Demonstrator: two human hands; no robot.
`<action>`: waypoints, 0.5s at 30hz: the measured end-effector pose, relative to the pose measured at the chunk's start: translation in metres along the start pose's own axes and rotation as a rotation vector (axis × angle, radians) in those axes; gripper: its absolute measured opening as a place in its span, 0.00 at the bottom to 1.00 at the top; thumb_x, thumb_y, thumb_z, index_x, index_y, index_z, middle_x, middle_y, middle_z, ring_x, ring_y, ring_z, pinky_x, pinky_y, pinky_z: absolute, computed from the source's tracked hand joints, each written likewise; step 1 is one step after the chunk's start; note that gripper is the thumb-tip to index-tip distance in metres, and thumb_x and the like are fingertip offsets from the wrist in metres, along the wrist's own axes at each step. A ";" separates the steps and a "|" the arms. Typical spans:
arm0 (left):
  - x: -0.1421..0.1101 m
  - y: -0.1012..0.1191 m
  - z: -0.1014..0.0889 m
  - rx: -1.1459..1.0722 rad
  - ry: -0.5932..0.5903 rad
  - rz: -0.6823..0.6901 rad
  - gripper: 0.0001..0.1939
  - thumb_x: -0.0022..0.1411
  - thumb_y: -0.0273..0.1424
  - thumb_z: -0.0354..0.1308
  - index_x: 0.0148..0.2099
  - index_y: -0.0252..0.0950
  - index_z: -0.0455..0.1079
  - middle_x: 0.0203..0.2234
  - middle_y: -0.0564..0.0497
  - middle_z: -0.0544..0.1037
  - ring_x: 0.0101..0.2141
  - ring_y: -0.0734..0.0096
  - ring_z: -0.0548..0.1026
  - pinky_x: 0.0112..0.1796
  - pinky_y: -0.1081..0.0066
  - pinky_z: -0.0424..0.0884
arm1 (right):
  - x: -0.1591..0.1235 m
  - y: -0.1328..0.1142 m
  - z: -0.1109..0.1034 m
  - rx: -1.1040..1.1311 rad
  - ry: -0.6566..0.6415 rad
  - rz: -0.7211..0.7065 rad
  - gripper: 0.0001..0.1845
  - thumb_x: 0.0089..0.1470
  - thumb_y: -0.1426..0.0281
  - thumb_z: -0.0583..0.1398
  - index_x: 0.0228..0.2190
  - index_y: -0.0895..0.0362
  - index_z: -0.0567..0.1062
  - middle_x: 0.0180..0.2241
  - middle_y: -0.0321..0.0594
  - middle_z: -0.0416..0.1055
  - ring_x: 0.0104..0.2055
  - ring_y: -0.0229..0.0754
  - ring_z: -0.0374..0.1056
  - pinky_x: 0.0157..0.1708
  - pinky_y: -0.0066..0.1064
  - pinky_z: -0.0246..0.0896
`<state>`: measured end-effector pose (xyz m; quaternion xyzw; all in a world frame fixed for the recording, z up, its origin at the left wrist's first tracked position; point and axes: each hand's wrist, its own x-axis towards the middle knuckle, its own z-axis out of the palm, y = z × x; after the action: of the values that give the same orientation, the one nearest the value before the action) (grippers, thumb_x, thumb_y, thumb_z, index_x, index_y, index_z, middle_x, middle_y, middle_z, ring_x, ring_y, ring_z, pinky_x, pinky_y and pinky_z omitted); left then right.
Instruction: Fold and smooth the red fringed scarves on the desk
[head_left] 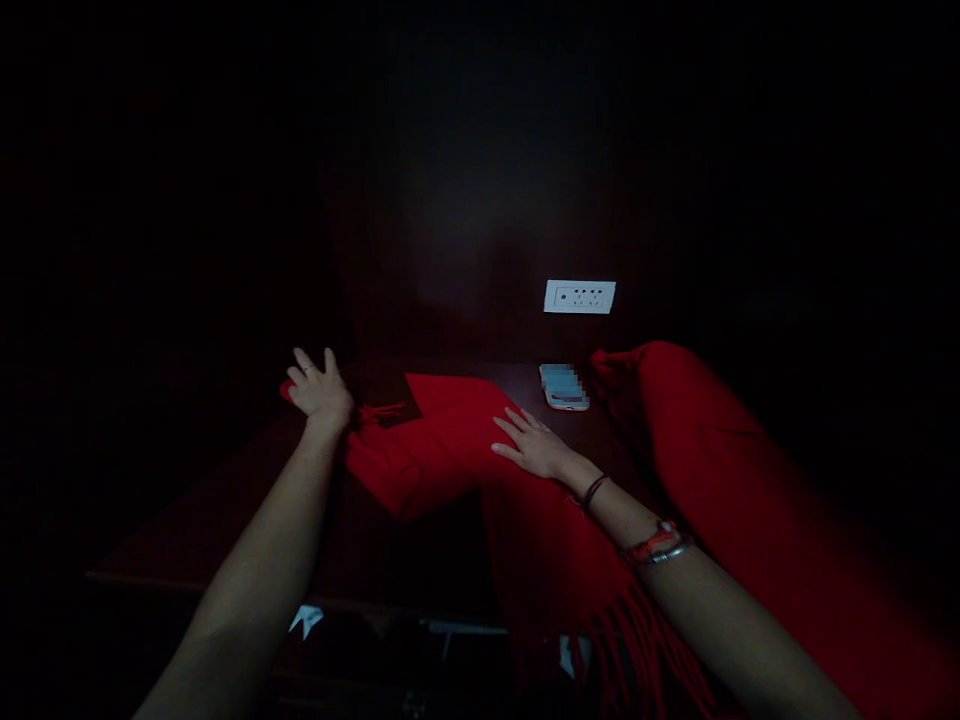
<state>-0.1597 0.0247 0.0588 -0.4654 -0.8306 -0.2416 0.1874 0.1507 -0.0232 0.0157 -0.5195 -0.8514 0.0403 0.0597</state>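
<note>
Two bare hands, one red scarf [442, 440] bent across a dark table [225, 520], fringe at its front edge. Left hand [319, 392] at scarf's left end, fingers spread, ring on one; can't tell if it pinches fabric. Right hand [534, 447] open, palm down on scarf's middle, nothing gripped. Phone [564, 387] just behind it, screen up. White socket panel [579, 297] on wall above. More red cloth [720, 450] far right.

Scarf [442, 440] over the worktop's [210, 520] front edge; phone [564, 387] near the back edge, left of other cloth [735, 470], before the socket [580, 297].
</note>
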 end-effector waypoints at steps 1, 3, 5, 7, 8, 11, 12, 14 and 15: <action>0.000 -0.005 -0.003 0.008 0.018 0.003 0.27 0.53 0.25 0.47 0.56 0.38 0.49 0.55 0.39 0.40 0.50 0.46 0.50 0.39 0.56 0.59 | 0.001 0.000 0.001 -0.012 0.000 0.033 0.39 0.45 0.45 0.35 0.54 0.54 0.46 0.56 0.42 0.38 0.57 0.51 0.31 0.51 0.42 0.36; -0.007 -0.008 -0.010 0.018 0.036 0.078 0.26 0.54 0.24 0.46 0.56 0.37 0.49 0.56 0.40 0.38 0.52 0.46 0.44 0.42 0.54 0.56 | 0.002 0.001 0.002 -0.031 -0.006 0.109 0.40 0.44 0.45 0.34 0.54 0.56 0.46 0.56 0.43 0.38 0.57 0.51 0.32 0.51 0.42 0.35; -0.022 -0.003 -0.017 0.022 0.011 0.253 0.24 0.55 0.26 0.45 0.55 0.37 0.51 0.56 0.42 0.39 0.54 0.49 0.39 0.46 0.53 0.50 | 0.003 -0.001 0.003 -0.042 -0.012 0.194 0.41 0.44 0.45 0.33 0.54 0.57 0.45 0.57 0.44 0.36 0.56 0.52 0.32 0.50 0.43 0.35; -0.040 0.004 -0.022 -0.004 -0.100 0.547 0.23 0.56 0.30 0.44 0.55 0.37 0.52 0.56 0.45 0.41 0.54 0.53 0.38 0.48 0.55 0.46 | 0.002 -0.003 0.004 -0.042 -0.010 0.275 0.41 0.45 0.46 0.33 0.54 0.59 0.44 0.57 0.45 0.35 0.56 0.53 0.32 0.50 0.44 0.35; -0.048 0.007 -0.023 -0.030 -0.198 0.724 0.23 0.56 0.32 0.44 0.55 0.38 0.51 0.56 0.46 0.43 0.54 0.56 0.40 0.49 0.57 0.46 | 0.000 -0.005 0.005 -0.039 -0.003 0.311 0.41 0.45 0.46 0.33 0.54 0.59 0.44 0.57 0.45 0.35 0.56 0.54 0.32 0.50 0.44 0.35; -0.064 0.005 -0.024 -0.135 -0.563 1.142 0.24 0.55 0.37 0.46 0.55 0.43 0.51 0.53 0.50 0.53 0.52 0.64 0.50 0.48 0.65 0.52 | -0.010 -0.010 0.006 -0.028 0.031 0.397 0.41 0.46 0.47 0.34 0.54 0.61 0.45 0.56 0.48 0.36 0.56 0.55 0.32 0.50 0.44 0.35; -0.064 0.001 -0.024 -0.162 -0.633 1.188 0.23 0.55 0.36 0.47 0.54 0.44 0.52 0.51 0.50 0.57 0.51 0.66 0.54 0.47 0.67 0.53 | -0.015 -0.011 0.006 -0.025 0.037 0.421 0.41 0.46 0.47 0.34 0.54 0.61 0.46 0.56 0.48 0.37 0.56 0.55 0.32 0.50 0.44 0.35; -0.057 -0.013 -0.025 -0.167 -0.673 1.169 0.20 0.54 0.31 0.47 0.51 0.43 0.57 0.47 0.49 0.63 0.47 0.68 0.61 0.45 0.69 0.56 | -0.025 -0.012 0.005 -0.022 0.041 0.462 0.40 0.46 0.47 0.34 0.54 0.61 0.46 0.56 0.50 0.36 0.56 0.56 0.32 0.49 0.45 0.34; -0.050 -0.022 -0.026 -0.139 -0.667 1.136 0.19 0.54 0.28 0.47 0.50 0.42 0.59 0.44 0.48 0.65 0.45 0.68 0.63 0.44 0.70 0.57 | -0.031 -0.013 0.005 -0.021 0.040 0.477 0.40 0.46 0.47 0.34 0.54 0.61 0.46 0.56 0.50 0.36 0.56 0.55 0.32 0.49 0.45 0.34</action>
<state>-0.1517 -0.0348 0.0481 -0.8919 -0.4521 -0.0012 -0.0123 0.1528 -0.0567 0.0108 -0.7074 -0.7035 0.0341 0.0596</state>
